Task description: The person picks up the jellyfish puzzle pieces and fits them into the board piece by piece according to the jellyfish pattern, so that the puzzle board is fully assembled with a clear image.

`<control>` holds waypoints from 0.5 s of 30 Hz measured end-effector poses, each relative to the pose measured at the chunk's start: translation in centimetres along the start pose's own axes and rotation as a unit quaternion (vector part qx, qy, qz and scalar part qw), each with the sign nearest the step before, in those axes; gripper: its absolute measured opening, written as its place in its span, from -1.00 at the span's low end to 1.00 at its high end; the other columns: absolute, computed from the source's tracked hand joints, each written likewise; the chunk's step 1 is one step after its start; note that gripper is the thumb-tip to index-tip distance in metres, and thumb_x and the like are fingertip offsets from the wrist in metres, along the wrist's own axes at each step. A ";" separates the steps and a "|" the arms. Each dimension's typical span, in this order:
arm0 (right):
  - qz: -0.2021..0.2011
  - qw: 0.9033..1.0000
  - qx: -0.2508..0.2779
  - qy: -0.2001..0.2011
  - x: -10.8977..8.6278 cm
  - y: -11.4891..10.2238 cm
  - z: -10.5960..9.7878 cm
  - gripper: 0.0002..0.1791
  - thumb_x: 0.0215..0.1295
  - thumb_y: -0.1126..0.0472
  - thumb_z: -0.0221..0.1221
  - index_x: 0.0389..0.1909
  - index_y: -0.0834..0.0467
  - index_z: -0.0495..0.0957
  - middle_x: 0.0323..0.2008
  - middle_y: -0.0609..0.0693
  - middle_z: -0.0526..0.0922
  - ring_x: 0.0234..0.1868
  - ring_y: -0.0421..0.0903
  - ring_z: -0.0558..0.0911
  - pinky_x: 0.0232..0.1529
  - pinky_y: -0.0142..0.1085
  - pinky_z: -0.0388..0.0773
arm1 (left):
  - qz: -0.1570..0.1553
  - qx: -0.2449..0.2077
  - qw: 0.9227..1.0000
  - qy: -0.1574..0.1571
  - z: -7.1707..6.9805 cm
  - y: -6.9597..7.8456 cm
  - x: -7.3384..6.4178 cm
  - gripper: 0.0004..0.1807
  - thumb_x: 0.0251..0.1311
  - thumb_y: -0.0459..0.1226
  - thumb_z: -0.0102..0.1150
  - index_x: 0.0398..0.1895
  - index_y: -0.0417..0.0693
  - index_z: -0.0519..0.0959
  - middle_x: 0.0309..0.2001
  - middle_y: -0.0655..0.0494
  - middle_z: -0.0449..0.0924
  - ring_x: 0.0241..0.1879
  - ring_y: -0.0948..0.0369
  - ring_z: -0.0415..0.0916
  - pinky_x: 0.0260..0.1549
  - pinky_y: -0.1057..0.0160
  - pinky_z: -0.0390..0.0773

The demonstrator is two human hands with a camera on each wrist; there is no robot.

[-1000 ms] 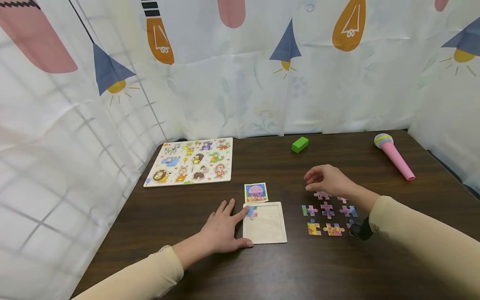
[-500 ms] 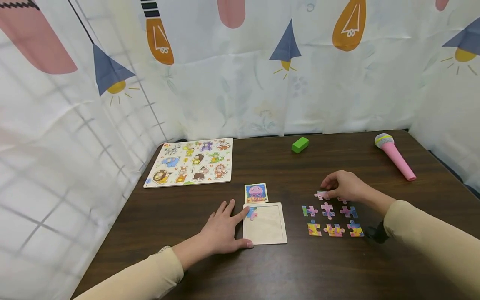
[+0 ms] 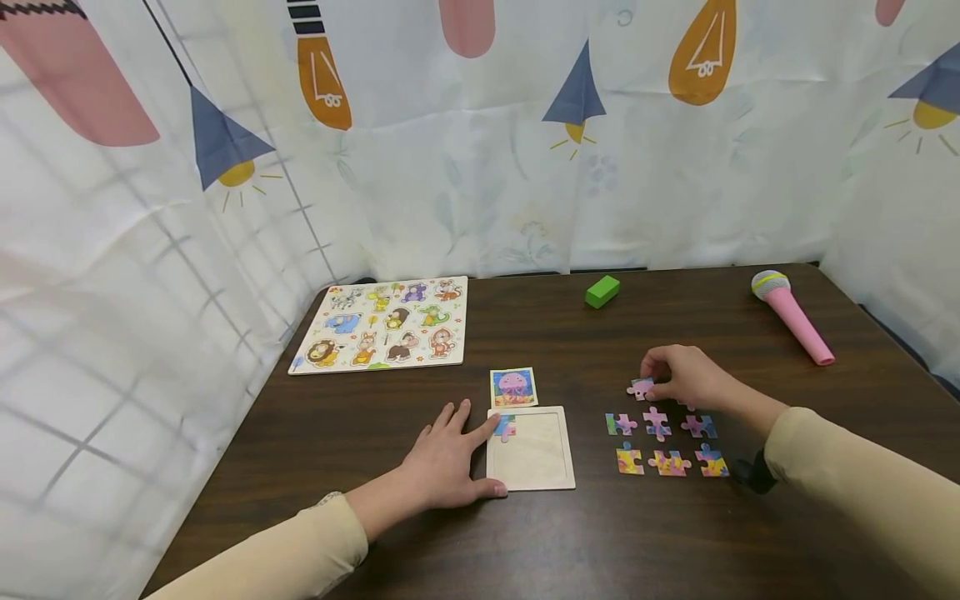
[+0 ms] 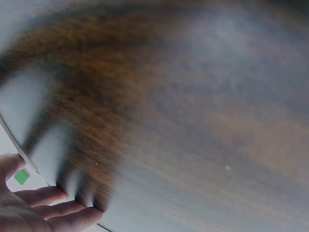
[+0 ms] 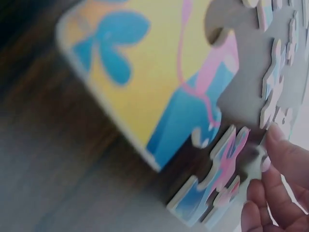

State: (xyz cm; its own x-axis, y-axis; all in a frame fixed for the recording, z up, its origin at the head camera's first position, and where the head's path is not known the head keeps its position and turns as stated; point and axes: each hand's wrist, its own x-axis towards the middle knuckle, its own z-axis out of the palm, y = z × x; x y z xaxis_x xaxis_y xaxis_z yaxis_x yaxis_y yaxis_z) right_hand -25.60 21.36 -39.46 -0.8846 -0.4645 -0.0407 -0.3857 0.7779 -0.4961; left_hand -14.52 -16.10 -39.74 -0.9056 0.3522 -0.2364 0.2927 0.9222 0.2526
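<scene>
My left hand [image 3: 441, 460] lies spread with straight fingers at the left side of a pale wooden puzzle tray [image 3: 534, 482]; index fingertip and thumb touch its edge. One blue-and-pink jigsaw piece [image 3: 505, 427] sits in the tray's upper left corner. Over on the right, my right hand [image 3: 686, 377] pinches a pink jigsaw piece [image 3: 640, 388] between thumb and fingers, in the back row of loose pieces. Close up in the right wrist view, the thumb [image 5: 276, 133] is at the piece's edge. Nearest that camera is a yellow-and-blue corner piece [image 5: 159, 92].
Several loose pieces, such as a yellow one [image 3: 670, 463], lie in rows nearby. A jellyfish picture card [image 3: 513, 387] touches the tray's back edge. Further back are an animal puzzle board [image 3: 378, 325], a green block [image 3: 602, 292] and a pink toy microphone [image 3: 795, 321].
My right hand has come down and right onto the back row and taken hold of the pink piece, which has tilted and shifted slightly left. The left hand stays put.
</scene>
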 end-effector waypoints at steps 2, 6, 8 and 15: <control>-0.004 1.000 0.005 0.005 0.1 -0.2 0.1 -0.82 0.18 0.28 0.45 -0.28 0.17 0.62 -0.32 -0.04 0.71 -0.28 -0.13 0.61 -0.18 -0.13 0.59 | 0.000 0.001 1.000 0.000 0.0 0.0 0.0 0.02 0.07 0.32 0.36 0.58 0.21 0.26 0.58 -0.30 0.08 0.56 -0.29 0.04 0.33 -0.38 0.31; -0.001 0.999 0.038 0.006 0.4 -0.8 0.1 -0.88 0.25 0.28 0.40 -0.28 0.16 0.65 -0.35 -0.05 0.68 -0.32 -0.14 0.57 -0.24 -0.22 0.56 | 0.001 0.001 1.000 -0.002 0.0 0.0 0.1 0.02 0.08 0.32 0.35 0.58 0.21 0.26 0.58 -0.30 0.08 0.56 -0.30 0.04 0.33 -0.38 0.31; 0.001 0.998 0.064 0.006 0.6 -1.2 0.1 -0.91 0.28 0.27 0.38 -0.27 0.16 0.66 -0.36 -0.05 0.68 -0.34 -0.13 0.55 -0.26 -0.25 0.52 | 0.002 0.002 1.000 -0.002 0.0 0.0 0.1 0.02 0.07 0.32 0.35 0.58 0.21 0.26 0.58 -0.30 0.08 0.56 -0.30 0.04 0.32 -0.38 0.31; 0.032 0.984 0.176 -0.023 1.9 -4.0 1.2 -0.87 0.34 0.26 0.33 -0.18 0.25 0.70 -0.36 0.01 0.74 -0.37 -0.09 0.59 -0.38 -0.28 0.54 | 0.000 0.003 1.000 -0.002 0.0 -0.1 0.0 0.02 0.07 0.33 0.35 0.58 0.21 0.27 0.58 -0.29 0.08 0.56 -0.30 0.04 0.33 -0.37 0.30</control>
State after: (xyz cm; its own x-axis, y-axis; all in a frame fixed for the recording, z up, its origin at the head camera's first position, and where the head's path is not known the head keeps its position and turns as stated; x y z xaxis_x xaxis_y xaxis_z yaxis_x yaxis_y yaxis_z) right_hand -25.38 16.82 -38.60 -0.8883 -0.4444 -0.1156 -0.2088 0.6150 -0.7604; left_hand -14.56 -16.15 -39.74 -0.9044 0.3527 -0.2400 0.2946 0.9232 0.2468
